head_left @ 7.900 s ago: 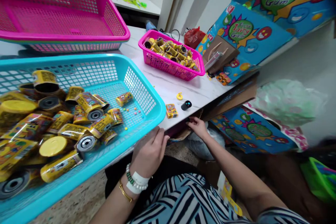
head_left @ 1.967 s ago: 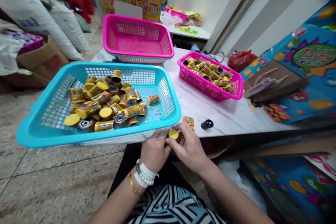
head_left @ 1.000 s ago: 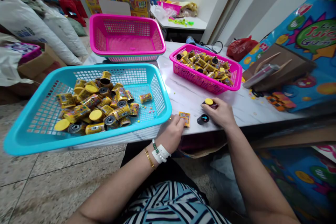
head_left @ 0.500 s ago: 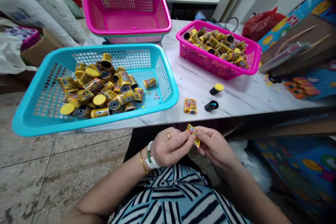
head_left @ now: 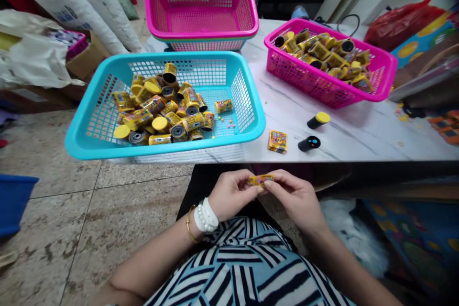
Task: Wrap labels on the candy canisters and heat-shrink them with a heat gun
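Between the fingertips of my left hand and my right hand is a small yellow printed label, pinched at both ends above my lap. Just beyond, on the table, lies a stack of the same printed labels. To its right a black canister lies on its side, its end toward me showing small blue and pink bits. Behind that lies another black canister with a yellow lid. Label-wrapped canisters are heaped in the blue basket on the left.
A pink basket full of wrapped canisters stands at the right back. Stacked baskets, the top one pink, stand behind the blue one. A red plastic bag sits at the far right. The table's front edge runs just beyond my hands.
The label has turned from a steep tilt to nearly level, and my left hand has rolled over with its thumb toward me. The view has shifted left.
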### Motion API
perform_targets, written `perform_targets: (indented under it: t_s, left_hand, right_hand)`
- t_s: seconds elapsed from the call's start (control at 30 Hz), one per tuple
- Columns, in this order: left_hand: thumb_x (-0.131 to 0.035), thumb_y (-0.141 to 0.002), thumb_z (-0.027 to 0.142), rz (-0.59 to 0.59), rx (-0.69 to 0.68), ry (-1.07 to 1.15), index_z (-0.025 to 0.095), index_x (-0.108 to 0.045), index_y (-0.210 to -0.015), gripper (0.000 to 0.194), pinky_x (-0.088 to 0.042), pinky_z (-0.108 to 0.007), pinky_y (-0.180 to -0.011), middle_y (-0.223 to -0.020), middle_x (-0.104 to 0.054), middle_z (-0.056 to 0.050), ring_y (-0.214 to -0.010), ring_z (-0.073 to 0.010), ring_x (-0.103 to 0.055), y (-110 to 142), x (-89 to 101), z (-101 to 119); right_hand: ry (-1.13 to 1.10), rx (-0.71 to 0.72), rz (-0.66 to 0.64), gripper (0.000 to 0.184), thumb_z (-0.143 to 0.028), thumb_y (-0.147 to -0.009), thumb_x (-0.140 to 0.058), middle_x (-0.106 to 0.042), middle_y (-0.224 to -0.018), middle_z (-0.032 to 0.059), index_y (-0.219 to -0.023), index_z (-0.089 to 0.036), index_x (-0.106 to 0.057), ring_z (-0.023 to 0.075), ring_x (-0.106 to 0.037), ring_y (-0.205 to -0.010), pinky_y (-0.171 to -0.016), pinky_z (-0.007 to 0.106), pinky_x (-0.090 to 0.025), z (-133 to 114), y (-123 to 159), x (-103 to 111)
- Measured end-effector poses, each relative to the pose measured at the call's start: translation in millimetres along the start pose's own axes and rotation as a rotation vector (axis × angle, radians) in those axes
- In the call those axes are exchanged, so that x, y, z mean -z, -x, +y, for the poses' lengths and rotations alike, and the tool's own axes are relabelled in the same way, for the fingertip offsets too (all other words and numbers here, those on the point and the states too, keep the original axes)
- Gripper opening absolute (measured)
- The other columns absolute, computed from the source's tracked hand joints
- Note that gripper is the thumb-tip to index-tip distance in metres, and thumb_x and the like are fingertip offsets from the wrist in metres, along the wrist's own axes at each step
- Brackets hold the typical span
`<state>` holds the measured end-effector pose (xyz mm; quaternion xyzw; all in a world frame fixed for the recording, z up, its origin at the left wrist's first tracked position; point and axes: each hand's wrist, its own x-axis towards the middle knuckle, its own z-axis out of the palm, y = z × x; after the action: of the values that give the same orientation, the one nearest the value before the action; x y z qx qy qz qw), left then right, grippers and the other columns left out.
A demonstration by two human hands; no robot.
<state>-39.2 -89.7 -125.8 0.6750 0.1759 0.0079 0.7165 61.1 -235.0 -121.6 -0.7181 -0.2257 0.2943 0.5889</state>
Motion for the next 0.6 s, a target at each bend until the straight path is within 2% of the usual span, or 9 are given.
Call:
perform_targets:
  t_s: [0.1,0.17,0.2,0.27,0.33,0.37,0.47,0.53,0.6]
  left_hand:
    - [-0.069,-0.080,0.023,-0.162,-0.096,-0.270,0.016,-0.070,-0.073,0.010,-0.040,-0.021,-0.056,-0.063,-0.063,0.001,-0.059,-0.0110,-0.054,-3,13.4,9]
    - [-0.070,-0.079,0.020,-0.190,-0.152,-0.354,0.017,-0.071,-0.073,0.007,-0.040,-0.021,-0.057,-0.064,-0.066,0.001,-0.059,-0.0111,-0.056,-7,17.9,15]
    - [-0.070,-0.078,0.020,-0.155,-0.169,-0.359,0.017,-0.072,-0.074,0.005,-0.041,-0.021,-0.057,-0.064,-0.066,0.001,-0.058,-0.0111,-0.056,-8,18.6,17]
    - [-0.071,-0.079,0.023,0.021,-0.192,-0.309,0.017,-0.071,-0.077,0.007,-0.041,-0.021,-0.055,-0.065,-0.066,0.000,-0.057,-0.0108,-0.055,-6,17.3,19]
    - [-0.069,-0.082,0.028,0.242,-0.198,-0.225,0.016,-0.069,-0.077,0.013,-0.041,-0.020,-0.053,-0.064,-0.064,0.000,-0.055,-0.0101,-0.053,1,12.6,18]
    - [-0.068,-0.083,0.030,0.313,-0.191,-0.192,0.016,-0.068,-0.074,0.017,-0.040,-0.020,-0.051,-0.062,-0.063,0.000,-0.054,-0.0095,-0.051,6,9.2,16]
    - [-0.067,-0.085,0.032,0.330,-0.147,-0.113,0.015,-0.069,-0.067,0.025,-0.038,-0.019,-0.047,-0.056,-0.060,0.000,-0.049,-0.0085,-0.049,21,-2.8,7]
    - [-0.068,-0.085,0.032,0.336,-0.125,-0.059,0.015,-0.072,-0.071,0.022,-0.038,-0.019,-0.045,-0.057,-0.062,-0.001,-0.048,-0.0082,-0.049,28,-9.2,1]
    - [-0.070,-0.084,0.033,0.398,-0.122,-0.017,0.015,-0.075,-0.077,0.019,-0.039,-0.020,-0.045,-0.060,-0.064,-0.001,-0.047,-0.0079,-0.049,30,-12.1,-3]
  right_hand:
    - [0.235,-0.022,-0.222,0.021,-0.033,-0.083,-0.070,-0.072,-0.090,0.0044,-0.100,-0.021,-0.074,0.0179,-0.065,-0.080,-0.071,0.029,-0.052,-15,-5,16]
    - [0.396,0.043,-0.337,0.013,-0.031,-0.085,-0.067,-0.071,-0.082,0.0030,-0.086,-0.020,-0.075,0.0164,-0.063,-0.073,-0.067,0.027,-0.049,-22,-10,23]
    - [0.440,0.079,-0.341,0.015,-0.030,-0.086,-0.065,-0.070,-0.077,0.0024,-0.078,-0.020,-0.073,0.0157,-0.061,-0.070,-0.065,0.027,-0.048,-24,-12,24]
    - [0.415,0.110,-0.238,0.021,-0.033,-0.087,-0.064,-0.068,-0.071,0.0019,-0.072,-0.019,-0.069,0.0149,-0.059,-0.065,-0.062,0.026,-0.046,-21,-13,21]
    - [0.289,0.075,-0.089,0.024,-0.038,-0.087,-0.065,-0.068,-0.069,0.0022,-0.073,-0.018,-0.068,0.0146,-0.058,-0.062,-0.059,0.026,-0.046,-13,-10,13]
    - [0.223,0.044,-0.024,0.027,-0.040,-0.088,-0.064,-0.067,-0.067,0.0020,-0.072,-0.018,-0.067,0.0141,-0.057,-0.060,-0.056,0.025,-0.045,-8,-8,8]
    - [0.113,0.003,0.102,0.034,-0.044,-0.090,-0.061,-0.062,-0.059,0.0003,-0.068,-0.019,-0.065,0.0121,-0.052,-0.053,-0.050,0.024,-0.042,5,0,-8]
    - [0.092,0.024,0.131,0.034,-0.043,-0.090,-0.062,-0.061,-0.058,-0.0003,-0.067,-0.019,-0.065,0.0117,-0.052,-0.053,-0.051,0.024,-0.042,10,4,-17]
    - [0.084,0.047,0.153,0.031,-0.041,-0.089,-0.063,-0.062,-0.060,-0.0004,-0.068,-0.019,-0.067,0.0121,-0.053,-0.054,-0.054,0.024,-0.044,11,6,-23]
